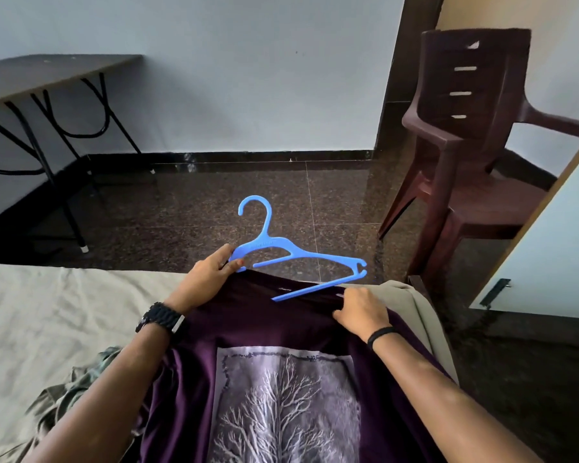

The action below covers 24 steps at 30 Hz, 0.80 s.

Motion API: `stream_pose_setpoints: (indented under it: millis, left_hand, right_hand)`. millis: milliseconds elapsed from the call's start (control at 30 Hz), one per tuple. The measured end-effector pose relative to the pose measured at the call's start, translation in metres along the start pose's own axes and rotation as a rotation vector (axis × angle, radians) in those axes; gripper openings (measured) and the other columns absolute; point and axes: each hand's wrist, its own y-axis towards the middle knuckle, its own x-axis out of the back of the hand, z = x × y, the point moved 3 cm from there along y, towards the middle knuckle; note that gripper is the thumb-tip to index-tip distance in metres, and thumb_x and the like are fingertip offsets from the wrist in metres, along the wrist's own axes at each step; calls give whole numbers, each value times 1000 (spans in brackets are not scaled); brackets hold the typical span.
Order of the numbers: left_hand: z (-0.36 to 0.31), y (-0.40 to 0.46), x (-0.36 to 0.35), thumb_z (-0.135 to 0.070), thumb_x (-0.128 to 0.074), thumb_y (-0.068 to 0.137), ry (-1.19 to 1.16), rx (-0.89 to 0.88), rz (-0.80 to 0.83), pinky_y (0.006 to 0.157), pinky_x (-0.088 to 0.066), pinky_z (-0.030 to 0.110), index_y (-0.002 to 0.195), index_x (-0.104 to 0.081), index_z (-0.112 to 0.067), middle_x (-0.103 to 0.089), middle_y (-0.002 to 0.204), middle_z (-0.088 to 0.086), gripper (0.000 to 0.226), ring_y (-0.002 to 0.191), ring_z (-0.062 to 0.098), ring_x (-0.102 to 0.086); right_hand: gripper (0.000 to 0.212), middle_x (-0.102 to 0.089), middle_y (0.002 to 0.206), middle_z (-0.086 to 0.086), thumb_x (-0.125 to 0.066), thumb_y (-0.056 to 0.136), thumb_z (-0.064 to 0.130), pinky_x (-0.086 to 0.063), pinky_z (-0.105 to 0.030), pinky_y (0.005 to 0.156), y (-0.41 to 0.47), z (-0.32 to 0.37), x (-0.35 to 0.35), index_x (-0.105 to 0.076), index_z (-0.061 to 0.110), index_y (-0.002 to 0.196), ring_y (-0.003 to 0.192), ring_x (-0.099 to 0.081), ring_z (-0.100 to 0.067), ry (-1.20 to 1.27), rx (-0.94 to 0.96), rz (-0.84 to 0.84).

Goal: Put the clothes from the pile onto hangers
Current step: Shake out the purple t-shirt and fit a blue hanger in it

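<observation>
We see a smooth plastic hanger (283, 252), a soft matt cloth shirt (248, 329), a glossy speckled stone floor (214, 202), and a moulded plastic chair (465, 145).

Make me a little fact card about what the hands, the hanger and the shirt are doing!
shirt: purple T-shirt with a pale tree print, spread on the bed
hanger: blue hanger, one end going into the shirt's neck
left hand: left hand holds the hanger's left end at the collar
right hand: right hand pinches the shirt's neck edge
nearby: brown plastic chair, dark table, camouflage garment
</observation>
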Motion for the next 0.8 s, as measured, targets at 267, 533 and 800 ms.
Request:
stream_pose_setpoints:
  millis: [267, 533, 800]
  left_hand:
    - [1, -14, 18, -25, -45, 100, -32, -57, 140, 80, -39, 24, 95, -43, -21, -51, 88, -1, 6, 87, 16, -48]
    - [-22, -23, 40, -26, -47, 99, 47, -130, 203, 78, -38, 20, 89, -45, -36, -51, 88, -11, 15, 80, -1, -46]
    - [-64, -24, 32, -31, -44, 99, 211, -136, 23, 75, -40, 42, 79, -36, -25, -55, 77, 1, 22, 80, 26, -53]
  right_hand:
    - [15, -71, 90, -20, -64, 79, 10, -58, -35, 65, 26, -40, 21, -69, -4, 83, 83, -70, -29, 571, -279, 12]
    - [21, -66, 70, -13, -60, 73, 6, -44, -17, 53, 20, -42, 60, -58, 11, 53, 83, -68, -25, 539, -260, -102]
    - [24, -71, 88, -8, -56, 73, -2, -54, -34, 78, -4, -1, 100, -74, 11, 81, 85, -67, -25, 267, 240, -287]
